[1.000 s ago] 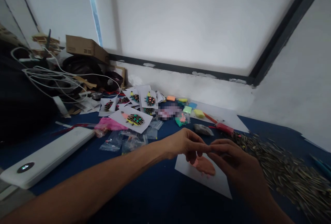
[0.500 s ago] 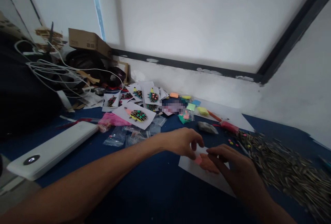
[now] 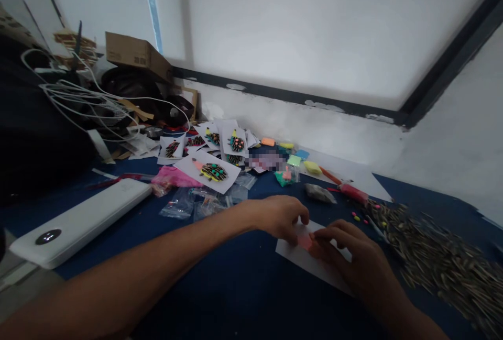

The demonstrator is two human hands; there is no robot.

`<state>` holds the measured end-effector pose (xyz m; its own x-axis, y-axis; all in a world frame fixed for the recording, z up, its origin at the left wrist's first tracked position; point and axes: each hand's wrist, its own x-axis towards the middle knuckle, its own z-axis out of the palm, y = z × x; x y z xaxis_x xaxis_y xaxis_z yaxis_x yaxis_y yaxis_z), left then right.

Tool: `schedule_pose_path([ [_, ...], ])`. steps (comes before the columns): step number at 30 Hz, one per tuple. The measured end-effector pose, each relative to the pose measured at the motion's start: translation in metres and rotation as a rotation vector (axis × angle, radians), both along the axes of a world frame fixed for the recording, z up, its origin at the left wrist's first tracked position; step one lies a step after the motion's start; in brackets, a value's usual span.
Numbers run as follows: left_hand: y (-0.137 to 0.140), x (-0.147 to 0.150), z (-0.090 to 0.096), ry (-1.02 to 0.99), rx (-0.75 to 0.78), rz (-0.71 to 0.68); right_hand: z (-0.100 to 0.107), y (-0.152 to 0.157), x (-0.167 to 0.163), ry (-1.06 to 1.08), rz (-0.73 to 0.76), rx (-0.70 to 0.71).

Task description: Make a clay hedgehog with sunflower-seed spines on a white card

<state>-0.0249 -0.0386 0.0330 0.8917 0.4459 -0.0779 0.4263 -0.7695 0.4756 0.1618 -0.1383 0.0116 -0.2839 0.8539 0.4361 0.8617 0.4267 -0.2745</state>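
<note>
On the blue table lies a white sheet of paper [image 3: 301,260] with a flat pink and orange clay shape [image 3: 304,241] on it. My left hand [image 3: 283,218] rests at the paper's left and far edge, thumb and curled fingers apart beside the pink end. From the right, my right hand [image 3: 351,250] reaches over the sheet and covers most of the orange part. Its thumb and fingertips are brought together at the clay; anything small between them is hidden.
Right of the hands spreads a heap of sunflower seeds [image 3: 444,261]. Behind are a grey lump in plastic [image 3: 320,193], a red tube [image 3: 353,193] and clay packs [image 3: 312,167]. Left are a finished hedgehog card [image 3: 231,185], plastic bags [image 3: 178,204] and a white power bank [image 3: 90,219].
My right hand has moved down and slightly left, its fingertips now at the clay and hiding more of it. My left hand stays almost in place. The view has shifted slightly.
</note>
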Motion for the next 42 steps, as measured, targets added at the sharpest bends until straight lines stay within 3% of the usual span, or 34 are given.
schedule_pose_path([
  [12, -0.0012, 0.0042, 0.0039, 0.073, -0.026, 0.002, -0.0015, 0.0016, -0.0048, -0.116, 0.061, 0.044],
  [31, -0.0020, 0.0033, 0.0035, 0.058, -0.043, 0.019, 0.0043, -0.0058, -0.0087, -0.254, 0.111, -0.009],
  [38, -0.0001, 0.0016, -0.0017, 0.040, 0.007, 0.012, 0.0048, -0.0071, -0.0056, -0.255, 0.083, 0.106],
  [42, 0.0003, 0.0021, -0.0036, 0.047, 0.002, 0.015, 0.0058, -0.0077, -0.0060, -0.297, 0.081, 0.081],
])
